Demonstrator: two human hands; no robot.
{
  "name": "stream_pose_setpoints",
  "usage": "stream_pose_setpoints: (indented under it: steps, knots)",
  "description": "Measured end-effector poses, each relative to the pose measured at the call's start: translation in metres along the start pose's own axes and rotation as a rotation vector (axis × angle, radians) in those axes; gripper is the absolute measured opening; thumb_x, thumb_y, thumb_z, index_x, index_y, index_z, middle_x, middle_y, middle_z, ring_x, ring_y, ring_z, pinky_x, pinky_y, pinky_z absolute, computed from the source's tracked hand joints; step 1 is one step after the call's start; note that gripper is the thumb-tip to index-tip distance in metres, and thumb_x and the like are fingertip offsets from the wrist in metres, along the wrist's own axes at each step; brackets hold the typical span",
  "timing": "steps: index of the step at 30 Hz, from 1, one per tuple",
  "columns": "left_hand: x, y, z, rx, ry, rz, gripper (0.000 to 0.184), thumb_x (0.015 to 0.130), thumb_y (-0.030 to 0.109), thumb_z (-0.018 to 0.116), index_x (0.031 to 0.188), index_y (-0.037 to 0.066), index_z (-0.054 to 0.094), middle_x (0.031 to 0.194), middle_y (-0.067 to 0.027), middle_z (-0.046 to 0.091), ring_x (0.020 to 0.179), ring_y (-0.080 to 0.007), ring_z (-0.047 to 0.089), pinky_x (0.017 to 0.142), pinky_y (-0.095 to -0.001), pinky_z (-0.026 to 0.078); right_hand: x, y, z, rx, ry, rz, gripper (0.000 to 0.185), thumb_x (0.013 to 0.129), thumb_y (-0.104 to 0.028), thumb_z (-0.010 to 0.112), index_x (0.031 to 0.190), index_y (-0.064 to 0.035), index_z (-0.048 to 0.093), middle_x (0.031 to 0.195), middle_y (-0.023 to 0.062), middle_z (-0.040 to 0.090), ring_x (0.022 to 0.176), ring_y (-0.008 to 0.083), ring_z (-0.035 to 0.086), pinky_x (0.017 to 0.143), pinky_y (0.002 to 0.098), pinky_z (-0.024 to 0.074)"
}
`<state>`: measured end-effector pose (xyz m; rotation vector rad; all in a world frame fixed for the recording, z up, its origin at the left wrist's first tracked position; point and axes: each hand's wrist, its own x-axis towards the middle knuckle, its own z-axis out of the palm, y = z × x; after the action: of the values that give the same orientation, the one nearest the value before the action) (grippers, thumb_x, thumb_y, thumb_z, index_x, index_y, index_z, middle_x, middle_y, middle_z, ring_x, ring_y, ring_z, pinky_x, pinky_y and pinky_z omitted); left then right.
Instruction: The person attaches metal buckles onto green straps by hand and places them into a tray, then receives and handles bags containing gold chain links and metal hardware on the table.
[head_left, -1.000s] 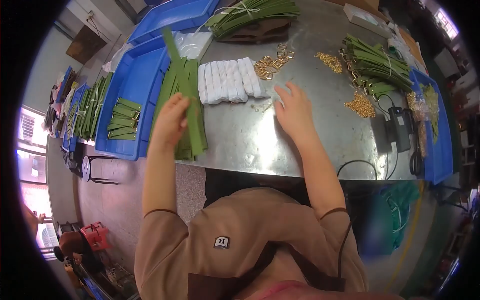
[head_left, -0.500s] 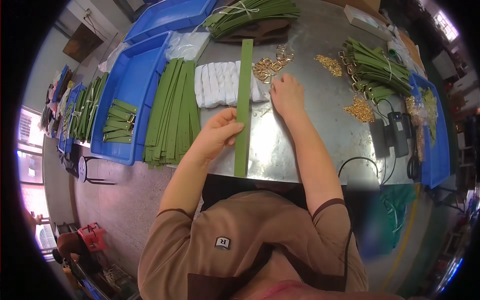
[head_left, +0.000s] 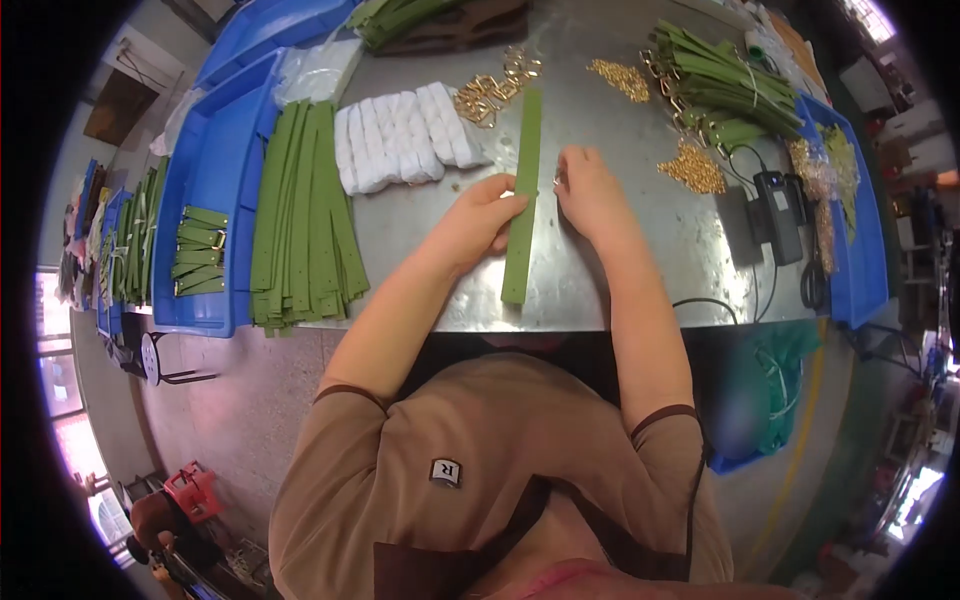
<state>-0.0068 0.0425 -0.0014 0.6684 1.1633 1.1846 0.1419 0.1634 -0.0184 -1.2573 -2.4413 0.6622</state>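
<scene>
My left hand (head_left: 490,214) pinches a long green strap (head_left: 525,170) between thumb and fingers near its middle. The strap stands nearly upright in the view, over the metal table. Just right of it is my right hand (head_left: 592,194), fingers curled and closed. A small shiny bit shows at its fingertips, too small to name. Beyond the hands lies a pile of gold-coloured metal buckles (head_left: 490,95). To the left of the strap rests a row of white bundled pieces (head_left: 395,140).
Many green straps (head_left: 300,220) lie left, beside a blue tray (head_left: 175,318) holding short strap pieces (head_left: 201,250). At right are two piles of small gold fittings (head_left: 692,168), a bundle of buckled straps (head_left: 720,85), a black power adapter (head_left: 778,215) with cables, and another blue tray (head_left: 858,270).
The strap in my left hand has moved right, off the white bundles, and tilted slightly. My right hand has drawn back from the buckle pile towards me. The whole view has shifted.
</scene>
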Motion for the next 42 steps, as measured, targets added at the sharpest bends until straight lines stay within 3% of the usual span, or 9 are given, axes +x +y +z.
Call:
stream_pose_setpoints:
  steps: [2, 7, 10, 12, 18, 24, 32, 38, 42]
  knots:
    - [0.009, -0.005, 0.003, 0.005, 0.020, -0.053, 0.026, 0.092, 0.013, 0.055, 0.115, 0.000, 0.057, 0.068, -0.0008, 0.056, 0.045, -0.0068, 0.041, 0.042, -0.0231, 0.029, -0.010, 0.007, -0.007, 0.042, -0.024, 0.035, 0.020, 0.078, -0.008, 0.071, 0.092, -0.0046, 0.057, 0.102, 0.0155, 0.057, 0.093, 0.0353, 0.061, 0.081, 0.0438, 0.0500]
    - [0.010, 0.001, 0.005, 0.026, -0.043, -0.126, 0.031, 0.082, 0.007, 0.061, 0.111, 0.001, 0.055, 0.074, -0.0012, 0.056, 0.048, -0.0045, 0.041, 0.042, -0.0202, 0.028, -0.028, -0.002, -0.034, 0.088, -0.137, 0.115, 0.026, 0.076, -0.007, 0.070, 0.097, -0.0041, 0.055, 0.102, 0.0174, 0.058, 0.096, 0.0373, 0.060, 0.080, 0.0443, 0.0489]
    - [0.014, 0.001, 0.004, -0.007, -0.020, -0.164, 0.021, 0.084, 0.008, 0.062, 0.103, 0.001, 0.057, 0.071, -0.0007, 0.055, 0.047, -0.0049, 0.041, 0.042, -0.0203, 0.028, -0.035, 0.008, -0.024, 0.224, -0.068, 0.132, 0.023, 0.077, -0.006, 0.069, 0.096, -0.0039, 0.056, 0.093, 0.0164, 0.062, 0.091, 0.0357, 0.061, 0.077, 0.0425, 0.0486]
    - [0.012, 0.002, 0.004, -0.038, 0.000, -0.185, 0.014, 0.085, 0.008, 0.062, 0.097, 0.002, 0.057, 0.069, -0.0005, 0.055, 0.047, -0.0053, 0.041, 0.042, -0.0207, 0.028, -0.042, 0.013, -0.018, 0.388, 0.075, 0.102, 0.019, 0.082, -0.008, 0.069, 0.098, -0.0030, 0.060, 0.078, 0.0059, 0.064, 0.072, 0.0169, 0.060, 0.068, 0.0302, 0.0486]
    - [0.018, -0.003, 0.004, -0.168, -0.009, -0.224, 0.009, 0.089, 0.011, 0.062, 0.085, 0.004, 0.058, 0.065, -0.0016, 0.054, 0.046, -0.0070, 0.043, 0.039, -0.0222, 0.028, -0.114, -0.010, -0.056, 0.785, 0.087, 0.187, 0.013, 0.085, 0.000, 0.065, 0.099, -0.0016, 0.064, 0.084, 0.0022, 0.064, 0.075, 0.0092, 0.058, 0.065, 0.0232, 0.0468]
    - [0.018, 0.004, 0.021, -0.093, -0.001, -0.217, 0.012, 0.092, 0.015, 0.062, 0.087, 0.005, 0.057, 0.063, -0.0009, 0.053, 0.045, -0.0074, 0.043, 0.039, -0.0223, 0.030, -0.161, -0.038, -0.058, 0.647, 0.034, -0.104, 0.014, 0.082, 0.005, 0.068, 0.094, -0.0011, 0.066, 0.092, 0.0058, 0.062, 0.074, 0.0111, 0.057, 0.065, 0.0231, 0.0460]
    - [0.014, 0.001, 0.028, -0.027, 0.022, -0.137, 0.016, 0.093, 0.020, 0.062, 0.089, 0.005, 0.057, 0.063, -0.0002, 0.054, 0.046, -0.0077, 0.044, 0.041, -0.0221, 0.033, -0.153, -0.043, -0.037, 0.585, 0.122, -0.094, 0.012, 0.082, 0.005, 0.068, 0.092, -0.0007, 0.064, 0.092, 0.0056, 0.058, 0.077, 0.0123, 0.057, 0.066, 0.0238, 0.0463]
    - [0.004, -0.006, 0.029, 0.062, -0.039, -0.080, 0.015, 0.090, 0.016, 0.066, 0.092, 0.003, 0.059, 0.067, -0.0011, 0.058, 0.049, -0.0076, 0.049, 0.043, -0.0216, 0.037, -0.151, -0.037, -0.033, 0.768, 0.082, 0.058, 0.011, 0.084, 0.005, 0.067, 0.093, -0.0014, 0.063, 0.093, 0.0053, 0.056, 0.078, 0.0107, 0.056, 0.066, 0.0239, 0.0469]
    - [0.000, -0.004, 0.026, 0.036, -0.117, -0.125, 0.015, 0.088, 0.012, 0.069, 0.093, 0.002, 0.059, 0.071, -0.0020, 0.061, 0.052, -0.0077, 0.054, 0.045, -0.0209, 0.042, -0.152, -0.044, -0.037, 0.611, 0.123, -0.027, 0.013, 0.083, 0.005, 0.067, 0.094, -0.0020, 0.063, 0.093, 0.0065, 0.056, 0.076, 0.0131, 0.056, 0.066, 0.0243, 0.0467]
